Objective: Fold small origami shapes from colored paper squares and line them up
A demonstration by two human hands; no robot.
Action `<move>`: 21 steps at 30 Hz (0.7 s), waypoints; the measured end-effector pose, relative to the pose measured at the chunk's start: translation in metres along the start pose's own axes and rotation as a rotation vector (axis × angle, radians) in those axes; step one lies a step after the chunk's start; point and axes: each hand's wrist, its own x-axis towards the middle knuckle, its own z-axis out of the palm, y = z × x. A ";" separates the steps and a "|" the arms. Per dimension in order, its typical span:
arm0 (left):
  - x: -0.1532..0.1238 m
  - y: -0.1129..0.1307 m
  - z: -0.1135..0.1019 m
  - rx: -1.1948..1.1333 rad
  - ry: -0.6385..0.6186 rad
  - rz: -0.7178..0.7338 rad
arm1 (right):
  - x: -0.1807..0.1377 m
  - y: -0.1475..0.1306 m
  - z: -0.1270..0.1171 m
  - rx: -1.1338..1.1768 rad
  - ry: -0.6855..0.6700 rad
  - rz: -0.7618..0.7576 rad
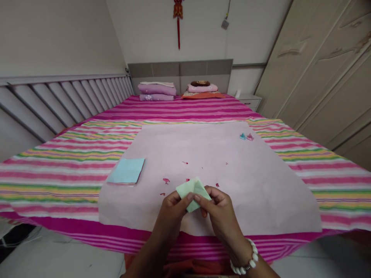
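A folded light green paper (191, 190) is pinched between both my hands just above the near edge of a large pale pink sheet (246, 185) spread on the bed. My left hand (173, 210) grips the paper's left side with thumb and fingers closed. My right hand (218, 208), with a white bead bracelet on the wrist, holds the right side, fingers closed on it. A stack of square papers with a light blue one on top (126, 171) lies to the left on the sheet's corner.
Two small folded paper pieces, blue (242, 136) and pink (250, 137), lie at the sheet's far right. Tiny red marks dot the sheet. The striped bedspread (58, 170) covers the bed; folded bedding (157, 91) and pillows sit by the headboard. A wardrobe (327, 77) stands on the right.
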 end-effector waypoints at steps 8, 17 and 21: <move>0.002 -0.010 -0.004 0.020 0.169 0.099 | -0.001 -0.002 -0.002 0.017 0.052 -0.009; 0.001 -0.008 -0.001 -0.016 0.144 0.041 | -0.001 -0.002 -0.005 0.036 0.095 -0.039; 0.000 -0.005 -0.003 -0.064 0.189 -0.013 | -0.002 -0.002 -0.005 0.062 0.042 -0.021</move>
